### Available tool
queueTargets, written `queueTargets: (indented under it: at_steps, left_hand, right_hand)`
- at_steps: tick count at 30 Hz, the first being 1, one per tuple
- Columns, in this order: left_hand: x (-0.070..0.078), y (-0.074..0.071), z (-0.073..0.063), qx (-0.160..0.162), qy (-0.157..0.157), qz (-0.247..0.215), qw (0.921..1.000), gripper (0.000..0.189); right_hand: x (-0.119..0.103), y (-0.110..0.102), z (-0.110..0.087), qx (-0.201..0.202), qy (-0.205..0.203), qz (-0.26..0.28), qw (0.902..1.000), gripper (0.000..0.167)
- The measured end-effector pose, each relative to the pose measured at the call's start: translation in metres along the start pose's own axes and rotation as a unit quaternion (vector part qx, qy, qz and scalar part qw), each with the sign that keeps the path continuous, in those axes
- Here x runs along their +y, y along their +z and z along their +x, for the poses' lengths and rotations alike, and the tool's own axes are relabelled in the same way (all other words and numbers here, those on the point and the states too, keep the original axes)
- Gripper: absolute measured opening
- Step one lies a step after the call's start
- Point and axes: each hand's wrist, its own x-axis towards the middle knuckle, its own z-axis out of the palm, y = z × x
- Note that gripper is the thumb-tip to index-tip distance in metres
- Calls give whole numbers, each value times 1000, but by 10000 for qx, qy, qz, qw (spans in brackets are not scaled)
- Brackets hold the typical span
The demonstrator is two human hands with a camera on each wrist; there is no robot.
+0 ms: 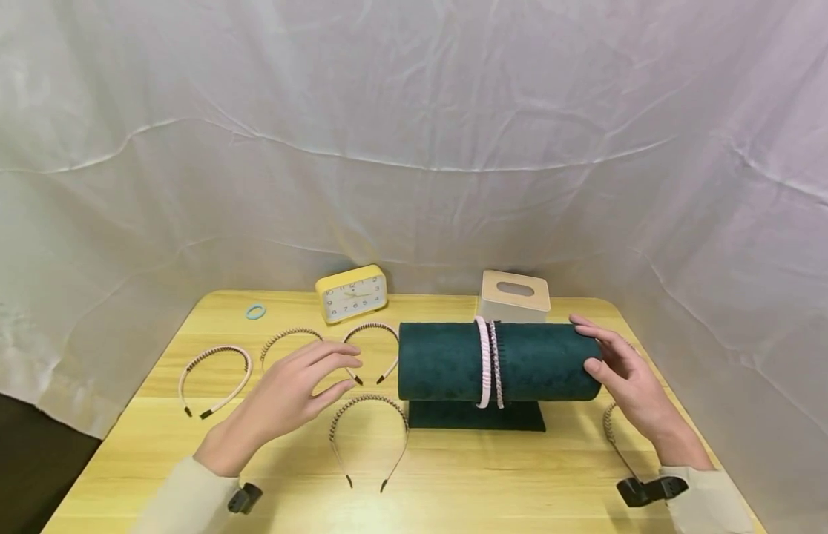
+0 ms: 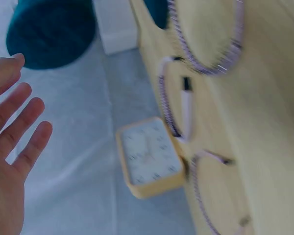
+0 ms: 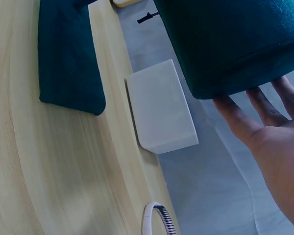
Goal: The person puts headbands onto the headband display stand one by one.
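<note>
A dark green velvet headband display stand with a cylindrical roll stands on its flat base. Around the roll's middle sit a pale pink headband and, just right of it, a thin sparkly headband. My right hand touches the roll's right end, with fairly straight fingers at its rim in the right wrist view. Left of the roll, my left hand hovers with spread fingers, holding nothing. Below that hand, a braided headband lies on the table.
More headbands lie around: a pink one far left, one behind my left hand, another near the yellow clock, and one beneath my right hand. A tissue box and blue ring are farther back.
</note>
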Motion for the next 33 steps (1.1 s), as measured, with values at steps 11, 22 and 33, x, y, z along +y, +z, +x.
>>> queueTargets:
  at_steps: [11,22,33]
  left_hand:
    - [-20,5,-58,-469,-1201,125,9916,33]
    - [-11,19,-72,-1407,-2171,-407,9651,29]
    - [-11,39,-66,-1863,-2417,-782,9491,30]
  right_hand:
    - [-4,0,0,-9,-49,25,10000,52]
    - [-3,1,-1,-19,-44,55,10000,51]
    - [-2,1,0,9,39,-41,10000,52]
